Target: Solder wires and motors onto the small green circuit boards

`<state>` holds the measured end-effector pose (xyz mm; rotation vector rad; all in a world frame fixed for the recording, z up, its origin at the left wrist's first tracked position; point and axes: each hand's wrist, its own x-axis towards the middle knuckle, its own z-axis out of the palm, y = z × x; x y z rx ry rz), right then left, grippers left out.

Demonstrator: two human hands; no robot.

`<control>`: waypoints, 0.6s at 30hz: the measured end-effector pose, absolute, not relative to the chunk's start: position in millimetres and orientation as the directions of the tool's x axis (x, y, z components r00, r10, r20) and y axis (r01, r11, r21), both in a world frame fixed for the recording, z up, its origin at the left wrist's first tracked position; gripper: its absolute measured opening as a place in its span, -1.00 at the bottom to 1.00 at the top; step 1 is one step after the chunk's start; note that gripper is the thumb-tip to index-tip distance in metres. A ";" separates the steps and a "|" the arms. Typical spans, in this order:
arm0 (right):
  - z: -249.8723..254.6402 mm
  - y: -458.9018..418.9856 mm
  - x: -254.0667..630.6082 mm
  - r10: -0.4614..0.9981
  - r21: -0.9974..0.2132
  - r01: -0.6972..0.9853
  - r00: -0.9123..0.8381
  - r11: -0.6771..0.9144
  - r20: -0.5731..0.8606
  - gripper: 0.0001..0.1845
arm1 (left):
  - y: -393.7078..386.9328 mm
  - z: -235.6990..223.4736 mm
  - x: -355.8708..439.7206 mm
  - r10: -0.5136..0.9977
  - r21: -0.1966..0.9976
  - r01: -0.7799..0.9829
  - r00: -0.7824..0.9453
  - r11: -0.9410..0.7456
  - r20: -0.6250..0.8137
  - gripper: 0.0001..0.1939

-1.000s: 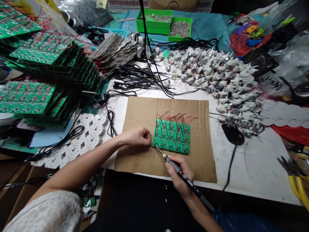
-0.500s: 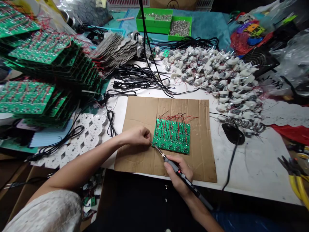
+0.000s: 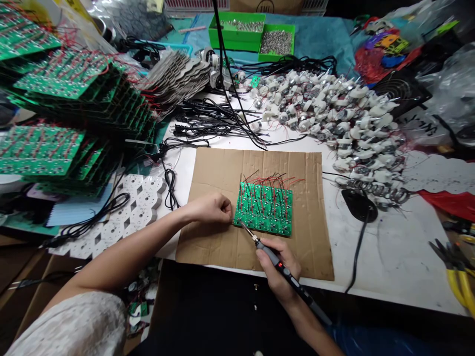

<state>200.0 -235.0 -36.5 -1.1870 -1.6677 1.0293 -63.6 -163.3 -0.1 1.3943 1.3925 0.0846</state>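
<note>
A green circuit board [image 3: 263,210] with several red and black wires lies on a cardboard sheet [image 3: 215,170]. My right hand [image 3: 278,264] grips a soldering iron [image 3: 276,261] like a pen, a small red light showing on its body. The iron's tip is at the lower left corner of the board; whether it touches cannot be made out. At the board's left edge is my left hand [image 3: 217,208], closed in a pinch with the fingertips by that same corner. What the pinch holds is too small to tell.
Stacked green boards with red wires [image 3: 74,94] rise on the left. Black power cords [image 3: 211,123] lie behind the cardboard. A heap of small white motors [image 3: 326,109] spreads at the back right. Green bins [image 3: 276,43] of metal parts stand farther back; yellow-handled pliers [image 3: 456,282] lie far right.
The soldering iron in my right hand shifted slightly left, then slightly right, its tip staying near the board's lower left corner. My left hand and the board have stayed in place.
</note>
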 end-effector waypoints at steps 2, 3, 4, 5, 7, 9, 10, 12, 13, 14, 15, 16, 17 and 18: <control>-36.5 -234.9 200.2 0.965 -0.934 0.277 -0.196 0.225 0.174 -0.85 | -163.2 -0.3 -63.8 0.735 0.697 0.649 0.305 0.305 -0.606 -0.84; -36.6 -234.9 200.2 0.965 -0.936 0.271 -0.194 0.225 0.176 -0.85 | -163.2 -0.5 -63.8 0.734 0.696 0.649 0.304 0.306 -0.607 -0.84; -36.6 -234.8 200.2 0.965 -0.937 0.265 -0.193 0.227 0.179 -0.86 | -163.3 -0.6 -63.8 0.734 0.695 0.650 0.303 0.308 -0.608 -0.84; -36.6 -234.8 200.3 0.965 -0.938 0.263 -0.193 0.226 0.179 -0.86 | -163.3 -0.7 -63.8 0.732 0.693 0.651 0.301 0.310 -0.611 -0.84; -36.6 -235.0 200.9 0.965 -0.937 0.269 -0.193 0.224 0.175 -0.85 | -163.4 -0.8 -63.9 0.729 0.690 0.651 0.299 0.317 -0.616 -0.84; -37.0 -235.4 201.8 0.966 -0.933 0.283 -0.191 0.223 0.173 -0.84 | -163.3 -0.8 -64.2 0.724 0.695 0.641 0.304 0.324 -0.619 -0.84; -37.4 -235.5 202.2 0.967 -0.932 0.290 -0.189 0.219 0.169 -0.84 | -163.1 -0.7 -64.4 0.723 0.699 0.635 0.307 0.329 -0.619 -0.85; -37.9 -235.4 202.6 0.969 -0.934 0.287 -0.181 0.215 0.167 -0.84 | -162.9 -0.7 -64.8 0.721 0.704 0.626 0.310 0.336 -0.620 -0.86; -37.9 -235.3 202.5 0.970 -0.936 0.281 -0.179 0.213 0.166 -0.84 | -162.8 -0.9 -65.0 0.719 0.705 0.623 0.313 0.338 -0.621 -0.86; -37.8 -235.1 202.2 0.970 -0.939 0.272 -0.178 0.212 0.167 -0.85 | -162.9 -1.2 -65.1 0.718 0.705 0.623 0.312 0.340 -0.622 -0.86; -37.4 -234.8 201.9 0.969 -0.941 0.263 -0.181 0.212 0.168 -0.85 | -163.0 -1.6 -65.2 0.716 0.703 0.624 0.312 0.342 -0.625 -0.85; -36.9 -234.5 201.6 0.968 -0.944 0.249 -0.183 0.216 0.173 -0.86 | -163.3 -2.1 -65.2 0.713 0.701 0.624 0.311 0.345 -0.628 -0.85; -36.3 -234.1 201.3 0.966 -0.948 0.232 -0.185 0.219 0.178 -0.87 | -163.8 -2.6 -65.1 0.712 0.700 0.624 0.309 0.348 -0.630 -0.85; -35.7 -233.7 201.3 0.966 -0.952 0.214 -0.184 0.218 0.180 -0.87 | -164.4 -3.1 -64.9 0.713 0.697 0.625 0.305 0.350 -0.631 -0.85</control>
